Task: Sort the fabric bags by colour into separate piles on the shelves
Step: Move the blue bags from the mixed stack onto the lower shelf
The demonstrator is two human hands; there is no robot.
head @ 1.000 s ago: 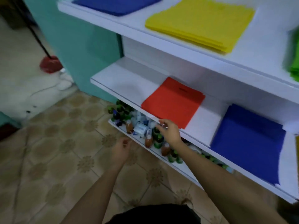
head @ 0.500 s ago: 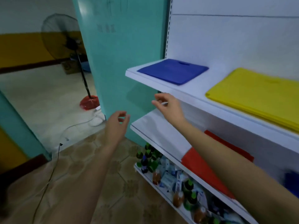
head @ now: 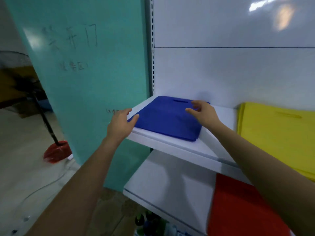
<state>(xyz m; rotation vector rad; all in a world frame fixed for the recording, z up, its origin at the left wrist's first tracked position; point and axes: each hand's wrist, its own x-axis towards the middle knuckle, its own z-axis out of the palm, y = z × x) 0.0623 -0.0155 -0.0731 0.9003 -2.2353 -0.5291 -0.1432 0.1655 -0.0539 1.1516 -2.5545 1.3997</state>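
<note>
A small pile of blue fabric bags (head: 167, 120) lies flat at the left end of the upper white shelf (head: 179, 147). My left hand (head: 120, 124) is at the pile's near left corner, its thumb touching the blue fabric and its fingers spread. My right hand (head: 202, 110) rests over the pile's far right part with relaxed, slightly bent fingers. It grips nothing that I can see. A yellow pile (head: 276, 133) lies to the right on the same shelf. A red bag (head: 238, 210) lies on the lower shelf (head: 170, 181).
A teal wall panel (head: 93, 82) stands directly left of the shelf unit. Beyond it a floor fan's pole and red base (head: 57, 151) stand on the floor. Small bottles (head: 148, 223) crowd the lowest shelf below.
My view rose from the lower shelves to the upper one. Both hands moved up and forward from the shelf fronts onto the blue pile.
</note>
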